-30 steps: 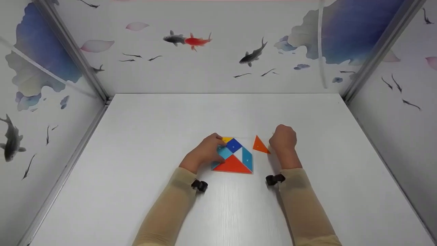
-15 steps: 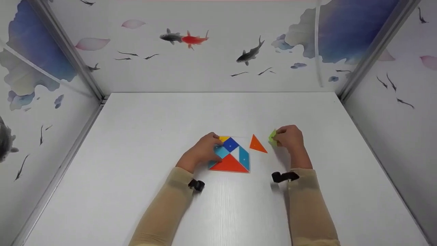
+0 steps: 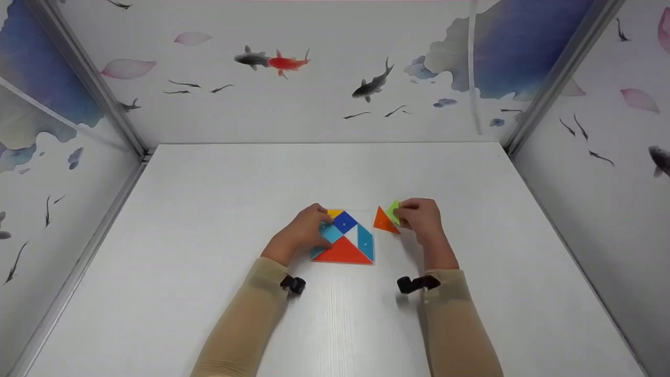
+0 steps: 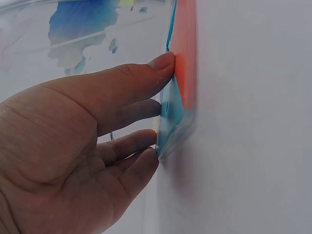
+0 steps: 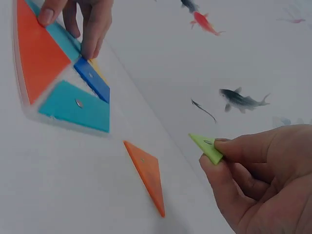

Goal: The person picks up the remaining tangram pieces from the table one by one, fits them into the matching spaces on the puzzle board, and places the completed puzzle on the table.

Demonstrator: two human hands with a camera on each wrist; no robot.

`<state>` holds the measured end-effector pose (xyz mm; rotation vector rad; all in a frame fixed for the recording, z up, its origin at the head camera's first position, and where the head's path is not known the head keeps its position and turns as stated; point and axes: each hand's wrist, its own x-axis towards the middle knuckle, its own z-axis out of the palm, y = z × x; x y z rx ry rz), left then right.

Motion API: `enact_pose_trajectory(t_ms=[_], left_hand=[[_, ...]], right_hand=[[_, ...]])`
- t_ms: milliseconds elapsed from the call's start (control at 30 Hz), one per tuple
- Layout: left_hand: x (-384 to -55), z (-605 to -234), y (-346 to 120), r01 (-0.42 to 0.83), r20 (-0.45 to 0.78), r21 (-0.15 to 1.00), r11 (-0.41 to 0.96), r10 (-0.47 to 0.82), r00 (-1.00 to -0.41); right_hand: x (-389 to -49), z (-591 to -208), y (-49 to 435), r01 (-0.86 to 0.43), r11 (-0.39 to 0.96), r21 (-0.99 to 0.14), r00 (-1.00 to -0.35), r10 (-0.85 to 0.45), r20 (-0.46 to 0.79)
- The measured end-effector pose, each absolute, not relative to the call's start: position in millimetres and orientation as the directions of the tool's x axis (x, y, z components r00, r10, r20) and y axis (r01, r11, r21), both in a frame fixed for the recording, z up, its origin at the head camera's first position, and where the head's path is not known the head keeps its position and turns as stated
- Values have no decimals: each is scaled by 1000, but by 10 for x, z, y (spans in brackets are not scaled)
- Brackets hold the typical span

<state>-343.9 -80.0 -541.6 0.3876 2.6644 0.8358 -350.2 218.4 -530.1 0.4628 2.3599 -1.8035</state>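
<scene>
My left hand (image 3: 302, 231) rests on the left side of a clear tangram tray (image 3: 343, 263), its thumb and fingers spread over the edge. In the tray lie a large red-orange triangle (image 3: 344, 252), a blue square (image 3: 344, 223), light-blue pieces (image 5: 78, 106) and a yellow piece (image 3: 335, 213) partly covered by fingers. A white gap shows between the blue pieces. My right hand (image 3: 425, 217) pinches a small green triangle (image 5: 208, 147) between thumb and index finger, lifted above the table. Just left of it, an orange triangle (image 5: 147, 170) lies flat, apart from the tray.
The white table (image 3: 251, 178) is enclosed by side walls and a back wall (image 3: 324, 104) printed with fish and petals. A black strap mount (image 3: 419, 284) sits on the right wrist and another (image 3: 293, 284) on the left.
The green triangle came into view in my right hand and has moved left, close to the orange triangle. My left hand stays on the tray. The head view has shifted slightly.
</scene>
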Motion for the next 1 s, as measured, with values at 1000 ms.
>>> enact_pose_trajectory(t_ms=[1000], left_hand=[[-3464,-5473,-824,191,-184,599,778,366,-912]], right_hand=[[-3581,-5436,1927,413,199,-889,-910,73,-407]])
